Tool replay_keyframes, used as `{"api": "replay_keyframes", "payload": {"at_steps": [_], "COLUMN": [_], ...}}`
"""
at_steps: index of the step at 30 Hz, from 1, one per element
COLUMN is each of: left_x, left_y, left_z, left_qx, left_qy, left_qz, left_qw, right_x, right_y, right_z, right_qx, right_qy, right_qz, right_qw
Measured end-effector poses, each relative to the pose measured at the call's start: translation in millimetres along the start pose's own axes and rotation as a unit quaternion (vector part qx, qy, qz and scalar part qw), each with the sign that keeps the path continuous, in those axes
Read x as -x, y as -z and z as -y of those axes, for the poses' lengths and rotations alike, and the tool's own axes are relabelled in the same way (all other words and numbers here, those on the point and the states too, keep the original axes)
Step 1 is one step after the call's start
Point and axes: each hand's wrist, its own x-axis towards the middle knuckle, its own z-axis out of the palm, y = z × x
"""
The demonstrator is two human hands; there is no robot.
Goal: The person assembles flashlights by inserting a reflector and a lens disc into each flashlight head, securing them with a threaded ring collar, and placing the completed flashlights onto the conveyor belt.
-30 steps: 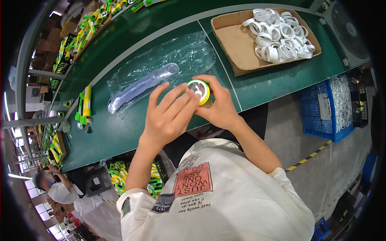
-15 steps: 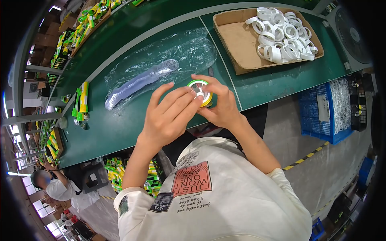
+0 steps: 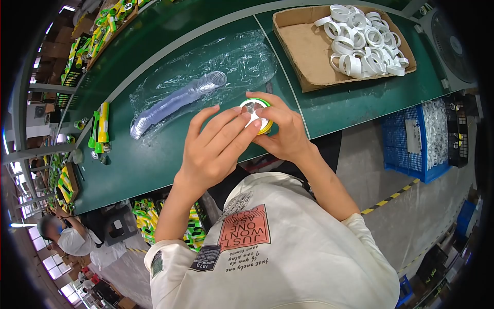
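Observation:
A round part (image 3: pixel 253 109) with a green and yellow rim and a shiny, reflective face is held over the near edge of the green table (image 3: pixel 154 175). My right hand (image 3: pixel 285 129) wraps round it from the right, its thumb below and index finger at the rim. From the left, my left hand (image 3: pixel 213 147) rests its fingertips on the part's face, with the index finger and thumb spread apart from each other. Beyond my left hand a stack of clear discs (image 3: pixel 177 103) lies on a crumpled clear plastic bag (image 3: pixel 247 62).
A cardboard tray (image 3: pixel 298 51) of white rings (image 3: pixel 373 38) stands at the back right, near a fan (image 3: pixel 453 46). Blue crate (image 3: pixel 406 144) stands on the floor. Green and yellow flashlights (image 3: pixel 103 123) lie at left. A co-worker (image 3: pixel 72 237) is at far left.
The view has shifted slightly, so the table items appear a little higher and further left. Both hands stay at the round part, with the right fingertips a little further over its face.

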Motion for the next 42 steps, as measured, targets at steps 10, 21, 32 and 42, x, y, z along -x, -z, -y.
{"api": "replay_keyframes", "payload": {"at_steps": [10, 21, 32, 42], "left_x": [3, 1, 4, 27], "left_y": [-5, 0, 2, -73], "left_z": [-1, -5, 1, 110], "left_qx": [0.022, 0.051, 0.208, -0.15], "left_qy": [0.013, 0.045, 0.112, 0.112], "left_qz": [-0.008, 0.006, -0.041, 0.124], "left_qw": [1.0, 0.998, 0.971, 0.974], "right_x": [-2, -5, -1, -8], "right_y": [4, 2, 5, 7], "right_z": [1, 8, 7, 17], "right_qx": [0.016, 0.057, 0.163, 0.102], "right_qy": [-0.013, 0.003, 0.132, 0.065], "right_qz": [0.014, 0.004, 0.009, 0.016], "right_qw": [1.0, 0.998, 0.978, 0.993]}}
